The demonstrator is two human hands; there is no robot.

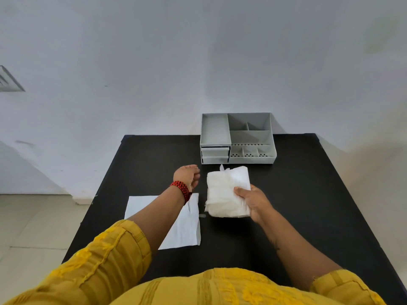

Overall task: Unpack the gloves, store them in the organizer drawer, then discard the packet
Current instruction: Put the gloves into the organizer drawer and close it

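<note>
Gripping a folded white stack of gloves (228, 191) by its right edge, the right hand (253, 202) holds it just above the black table (308, 194), thumb on top and fingers (241, 192) curled around. The left hand (187, 177) hovers empty to the stack's left, fingers loosely curled, a red-and-black band (181, 189) on its wrist. A flat white packet (185, 225) lies under the left forearm. The grey organizer (237, 138) stands beyond, its two drawers (215, 155) closed.
</note>
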